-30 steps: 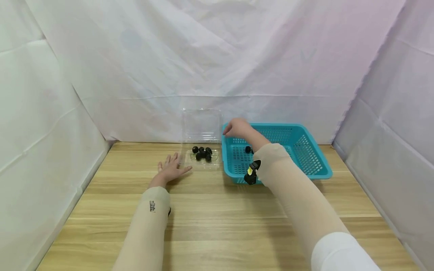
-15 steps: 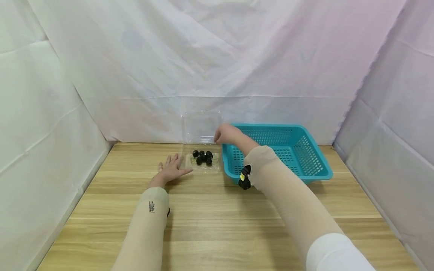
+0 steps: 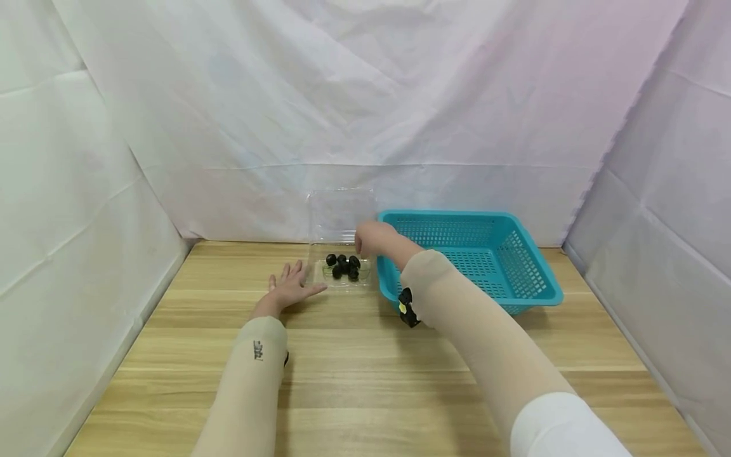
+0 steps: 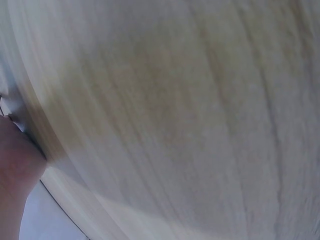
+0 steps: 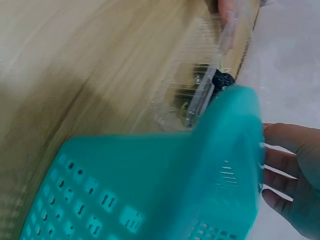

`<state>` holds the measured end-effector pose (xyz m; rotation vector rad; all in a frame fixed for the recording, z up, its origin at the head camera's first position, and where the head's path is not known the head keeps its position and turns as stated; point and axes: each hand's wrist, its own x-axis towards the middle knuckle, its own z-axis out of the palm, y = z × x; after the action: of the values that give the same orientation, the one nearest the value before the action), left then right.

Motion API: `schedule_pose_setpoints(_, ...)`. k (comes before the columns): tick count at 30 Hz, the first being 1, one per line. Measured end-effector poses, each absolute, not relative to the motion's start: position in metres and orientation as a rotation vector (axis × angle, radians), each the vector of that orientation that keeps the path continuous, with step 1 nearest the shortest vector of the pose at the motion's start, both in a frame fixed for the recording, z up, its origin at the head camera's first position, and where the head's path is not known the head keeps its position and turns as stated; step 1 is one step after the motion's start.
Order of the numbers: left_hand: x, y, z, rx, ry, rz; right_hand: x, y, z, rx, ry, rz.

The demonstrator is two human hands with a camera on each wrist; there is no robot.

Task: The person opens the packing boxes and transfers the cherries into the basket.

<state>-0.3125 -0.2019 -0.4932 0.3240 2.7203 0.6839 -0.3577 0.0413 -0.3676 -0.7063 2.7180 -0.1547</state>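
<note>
In the head view, a clear hinged plastic box [image 3: 315, 274] holds several small black round fruits [image 3: 344, 266] with thin green stems. My left hand [image 3: 288, 292] lies on the table with fingers spread, at the box's left side. Over the box's right edge hangs my right hand [image 3: 377, 241], fingers pointing down, with nothing visible in it. In the right wrist view, its fingers [image 5: 282, 181] are apart and loosely bent, their tips partly hidden by the basket rim. A blue-green perforated basket [image 3: 531, 266] stands just right of the box; my right forearm covers part of it.
The box's transparent lid [image 3: 342, 206] stands up against the white cloth backdrop [image 3: 342, 89]. White cloth also walls off both sides of the wooden table [image 3: 342, 393]. A bit of green stem shows inside the basket beside my right arm.
My right hand has moved left and down, from over the basket's left rim to the box's right edge. My left hand stays in place, and the fruits in the box look unchanged.
</note>
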Motion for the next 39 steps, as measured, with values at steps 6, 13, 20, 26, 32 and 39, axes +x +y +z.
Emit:
schedule_pose_setpoints(6, -0.312, -0.201, -0.488, 0.342, 2.721, 0.702, -0.356, 0.039, -0.370, -0.771, 2.710, 0.001)
schedule_pose_setpoints(13, -0.312, -0.199, -0.484, 0.342, 2.721, 0.671, -0.347, 0.035, -0.365, -0.848, 2.706, 0.185)
schedule_pose_setpoints(20, -0.313, -0.199, -0.484, 0.339, 2.736, 0.643, -0.346, 0.035, -0.374, -0.887, 2.696, 0.279)
schedule_pose_setpoints(26, -0.313, -0.199, -0.484, 0.328, 2.730, 0.663, -0.348, 0.034, -0.379, -0.803, 2.616, 0.347)
schedule_pose_setpoints(32, -0.312, -0.198, -0.483, 0.324, 2.730, 0.663, -0.348, 0.031, -0.381, -0.706, 2.558, 0.417)
schedule_pose_setpoints(39, -0.311, -0.197, -0.485, 0.331, 2.738, 0.649, -0.345, 0.026, -0.386, -0.684, 2.546, 0.529)
